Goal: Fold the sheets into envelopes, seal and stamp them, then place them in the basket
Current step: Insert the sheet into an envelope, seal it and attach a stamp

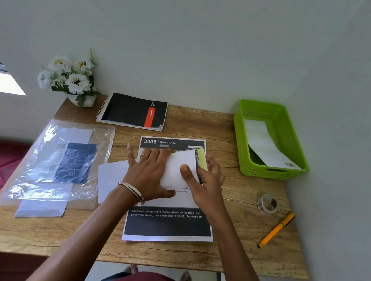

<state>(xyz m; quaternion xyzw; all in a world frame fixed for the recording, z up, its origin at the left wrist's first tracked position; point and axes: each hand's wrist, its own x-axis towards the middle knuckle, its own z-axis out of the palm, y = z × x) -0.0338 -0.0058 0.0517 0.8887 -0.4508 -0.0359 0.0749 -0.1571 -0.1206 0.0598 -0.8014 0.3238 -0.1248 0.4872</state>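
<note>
A folded sheet (176, 167), white side up with a yellow-green printed edge at its right, lies on a printed page (167, 226) at the table's middle. My left hand (150, 173) presses flat on the fold's left part, fingers spread. My right hand (204, 184) grips the fold's right edge, thumb on top. A white envelope (110, 180) sits just left, partly under my left wrist. The green basket (269, 171) at the back right holds one stamped white envelope (267, 148).
A clear plastic pack of envelopes (60, 162) lies at the left, a loose envelope (40, 209) below it. A tape roll (267, 204) and orange pen (276, 229) sit at the right. A black notebook (134, 110) and flower pot (70, 79) stand at the back.
</note>
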